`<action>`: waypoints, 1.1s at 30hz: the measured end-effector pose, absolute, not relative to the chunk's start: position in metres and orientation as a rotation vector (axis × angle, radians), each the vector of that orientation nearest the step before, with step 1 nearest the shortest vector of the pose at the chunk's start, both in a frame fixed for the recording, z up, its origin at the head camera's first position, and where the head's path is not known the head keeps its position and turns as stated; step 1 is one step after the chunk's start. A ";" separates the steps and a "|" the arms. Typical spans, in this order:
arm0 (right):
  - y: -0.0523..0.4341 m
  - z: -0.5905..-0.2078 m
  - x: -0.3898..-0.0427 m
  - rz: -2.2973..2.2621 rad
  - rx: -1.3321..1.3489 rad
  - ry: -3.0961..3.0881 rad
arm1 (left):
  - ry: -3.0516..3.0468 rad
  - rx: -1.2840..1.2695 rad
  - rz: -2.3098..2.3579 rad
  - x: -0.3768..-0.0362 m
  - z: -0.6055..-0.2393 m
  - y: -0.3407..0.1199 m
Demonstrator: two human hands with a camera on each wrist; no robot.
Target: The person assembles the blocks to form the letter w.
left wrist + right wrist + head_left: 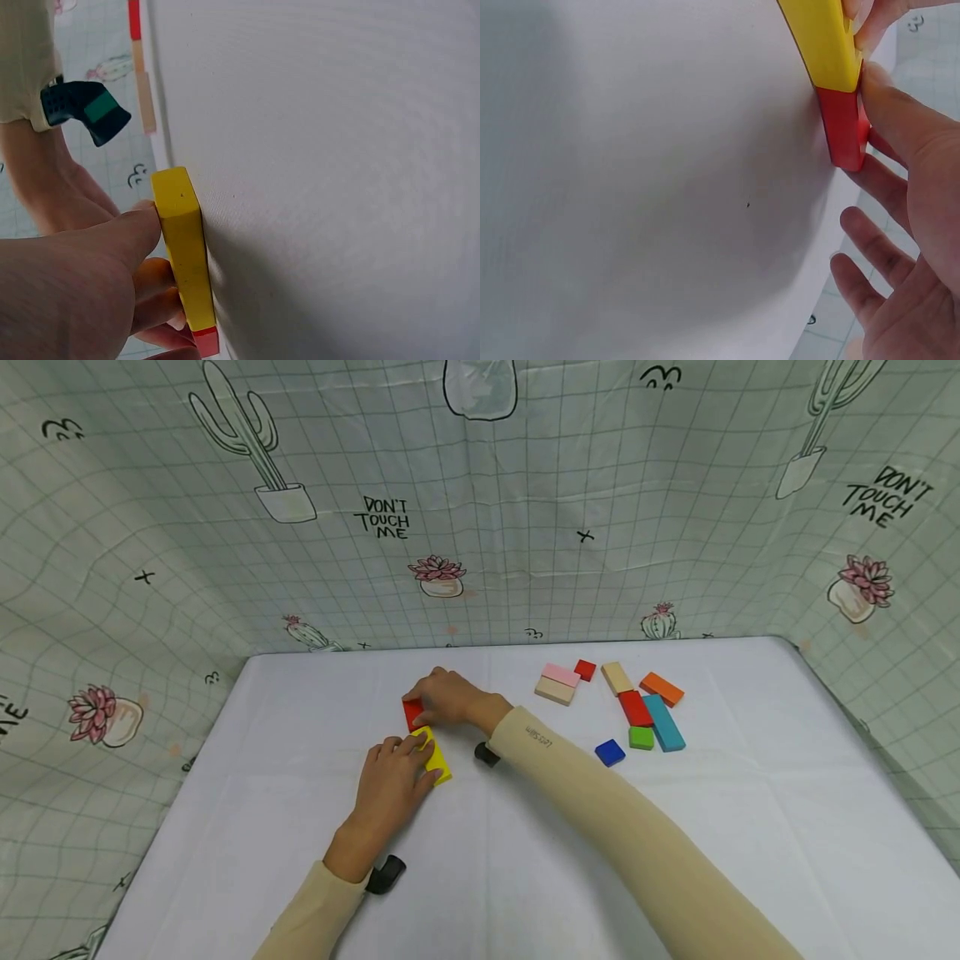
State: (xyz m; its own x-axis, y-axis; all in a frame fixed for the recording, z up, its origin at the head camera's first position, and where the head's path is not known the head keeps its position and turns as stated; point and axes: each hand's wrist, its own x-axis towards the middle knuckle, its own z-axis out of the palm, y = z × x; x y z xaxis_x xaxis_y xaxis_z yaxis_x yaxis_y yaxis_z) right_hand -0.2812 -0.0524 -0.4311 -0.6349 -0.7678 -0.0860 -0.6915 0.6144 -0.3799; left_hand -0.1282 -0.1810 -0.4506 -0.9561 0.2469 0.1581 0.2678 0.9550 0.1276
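On the white table, left of centre, a yellow rectangular block [438,766] lies end to end with a red block [411,713]. My left hand [393,783] pinches the yellow block, thumb on its near part and fingers along its far side. Beyond it, my right hand [450,700] holds the red block between thumb and fingers. In the right wrist view the red block [841,127] meets the end of the yellow block [826,45], their edges nearly in line. The left wrist view has the yellow block [189,259] hiding most of the red one.
Loose blocks lie right of my right forearm: a pink block [561,674], a beige block [553,691], a small red block [585,670], an orange block [662,689], a teal block [664,724], a green block [641,737] and a blue block [610,752]. A patterned cloth [510,510] hangs behind.
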 end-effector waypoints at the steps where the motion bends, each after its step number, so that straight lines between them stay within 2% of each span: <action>1: -0.052 -0.431 -0.281 -0.465 -1.191 2.594 | -2.967 -0.392 -0.225 -0.128 -0.451 -0.181; 33: -0.045 -0.427 -0.278 -0.540 -1.220 2.553 | -2.920 -0.448 -0.146 -0.130 -0.452 -0.183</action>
State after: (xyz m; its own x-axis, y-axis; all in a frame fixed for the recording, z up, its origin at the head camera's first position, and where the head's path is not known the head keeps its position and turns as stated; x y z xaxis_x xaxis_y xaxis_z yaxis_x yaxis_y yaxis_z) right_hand -0.2783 -0.0447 -0.4269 -0.6137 -0.7862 -0.0728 -0.6895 0.5785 -0.4357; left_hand -0.1303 -0.1827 -0.4516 -0.9376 0.2877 0.1952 0.3058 0.9496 0.0692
